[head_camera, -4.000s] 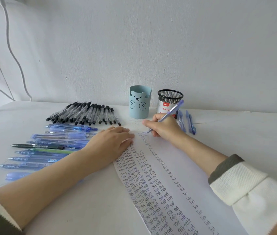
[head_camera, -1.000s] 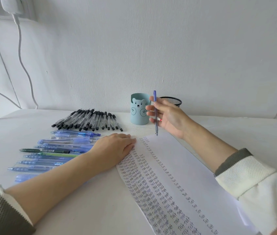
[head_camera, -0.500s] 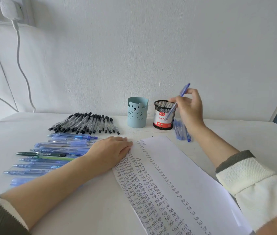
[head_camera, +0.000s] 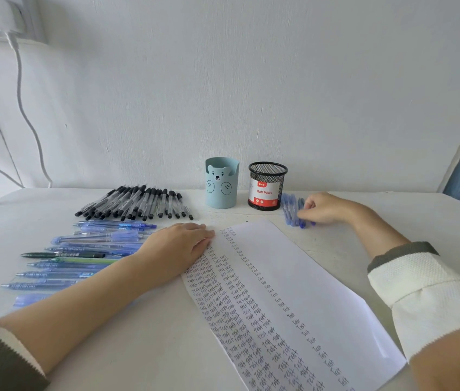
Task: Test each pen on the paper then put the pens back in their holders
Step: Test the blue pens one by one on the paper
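Paper (head_camera: 293, 277) is packed with columns of tiny "Test" scribbles, left hand (head_camera: 179, 244) flat on its top-left corner, fingers straight. Farther back, right hand (head_camera: 324, 207) curls against the small bunch of blue pens (head_camera: 292, 211) lying just beside the mesh holder (head_camera: 267, 186), can't tell if it's gripping one.

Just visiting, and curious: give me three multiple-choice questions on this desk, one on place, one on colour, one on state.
1. Where does the small bunch of blue pens lie? A) on a chair B) right of the mesh holder C) on a shelf
2. What colour are the caps in the far row of pens? A) black B) red C) green
3. What is the left hand doing? A) writing B) waving C) lying flat on the paper
Answers: 1 B, beside the holder, by the right hand; 2 A, dark caps show; 3 C, straight fingers on its edge.
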Motion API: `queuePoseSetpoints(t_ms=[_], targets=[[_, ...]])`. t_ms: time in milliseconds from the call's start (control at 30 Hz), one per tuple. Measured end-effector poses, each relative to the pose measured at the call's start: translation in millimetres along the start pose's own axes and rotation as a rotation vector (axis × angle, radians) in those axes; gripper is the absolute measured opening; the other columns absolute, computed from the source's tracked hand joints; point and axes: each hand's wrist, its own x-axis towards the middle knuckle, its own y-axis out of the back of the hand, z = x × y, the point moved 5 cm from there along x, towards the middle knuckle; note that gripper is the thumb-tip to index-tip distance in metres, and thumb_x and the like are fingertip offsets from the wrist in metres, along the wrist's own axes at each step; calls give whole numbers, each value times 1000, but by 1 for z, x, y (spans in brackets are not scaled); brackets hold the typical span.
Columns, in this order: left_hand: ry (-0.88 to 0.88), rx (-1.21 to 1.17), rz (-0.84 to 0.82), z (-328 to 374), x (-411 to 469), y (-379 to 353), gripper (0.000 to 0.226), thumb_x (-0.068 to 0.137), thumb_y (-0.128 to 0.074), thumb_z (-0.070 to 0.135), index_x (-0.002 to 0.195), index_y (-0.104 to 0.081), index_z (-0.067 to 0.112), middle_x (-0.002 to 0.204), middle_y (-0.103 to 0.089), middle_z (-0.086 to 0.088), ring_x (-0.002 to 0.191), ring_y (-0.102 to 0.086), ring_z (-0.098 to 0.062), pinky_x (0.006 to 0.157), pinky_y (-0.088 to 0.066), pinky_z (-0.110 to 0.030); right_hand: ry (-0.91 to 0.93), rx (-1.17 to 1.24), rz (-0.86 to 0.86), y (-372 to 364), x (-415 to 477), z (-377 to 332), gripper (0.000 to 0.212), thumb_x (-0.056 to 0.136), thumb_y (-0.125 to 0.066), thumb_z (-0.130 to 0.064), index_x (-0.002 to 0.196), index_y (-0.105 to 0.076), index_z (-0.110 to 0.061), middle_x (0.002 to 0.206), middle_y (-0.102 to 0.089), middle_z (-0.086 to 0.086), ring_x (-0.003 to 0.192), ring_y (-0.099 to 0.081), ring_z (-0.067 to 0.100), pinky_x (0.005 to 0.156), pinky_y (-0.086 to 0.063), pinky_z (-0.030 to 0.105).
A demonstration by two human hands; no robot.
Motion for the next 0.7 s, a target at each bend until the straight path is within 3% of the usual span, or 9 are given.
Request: queuePoseSetpoints(t_ms=[100, 233, 300, 400, 500, 600, 700], targets=[[0, 2, -5, 1, 0, 0, 41, 103, -31, 41, 141, -46, 38, 148, -42, 15, 131, -44, -9, 98, -42, -29, -45, -7, -26, 0, -4, -5, 40, 94, -50, -37, 62, -36, -18, 62, -37, -1, 57, -34, 16, 54, -23, 30], [0, 5, -11, 2, 0, 1, 41, 103, -31, 41, 141, -46, 37, 147, -43, 15, 130, -46, -9, 97, -43, -30, -17, -6, 89, -6, 1, -10, 54, 89, -56, -31, 40, -38, -17, 37, -36, -12, 52, -36, 14, 49, -24, 27], [-7, 4, 4, 1, 0, 1, 39, 103, -33, 40, 138, -50, 34, 141, -50, 14, 124, -51, -10, 93, -47, -30, -5, -26, 140, -9, 5, -11, 48, 85, -57, -33, 41, -49, -16, 45, -50, -11, 60, -47, 17, 52, -31, 27], [13, -28, 133, -8, 4, 12, 31, 102, -40, 36, 123, -61, 28, 119, -64, 10, 99, -62, -10, 81, -54, -29, 15, -47, 176, -12, 9, -12, 33, 81, -54, -29, 55, -61, -10, 60, -65, -2, 67, -60, 20, 58, -42, 29], [121, 94, 280, -31, 7, 33, 21, 100, -48, 15, 111, -64, 21, 103, -64, 6, 90, -60, -13, 68, -51, -28, 12, -75, 201, -11, 9, -11, 28, 82, -51, -27, 73, -69, -7, 74, -72, 1, 78, -66, 21, 69, -52, 33], [259, 260, 187, -58, 9, 35, 39, 86, -50, -11, 109, -63, 17, 99, -60, 3, 93, -55, -16, 65, -41, -26, 3, -70, 233, -11, 11, -7, 17, 88, -51, -34, 90, -61, -21, 96, -66, -2, 96, -59, 24, 82, -48, 36], [297, 250, 102, -78, 12, 24, 28, 92, -55, -3, 110, -67, 15, 100, -66, 1, 86, -61, -13, 67, -46, -23, -6, -94, 240, -12, 13, -7, 21, 92, -48, -42, 103, -53, -24, 107, -60, -1, 104, -55, 25, 86, -46, 36]])
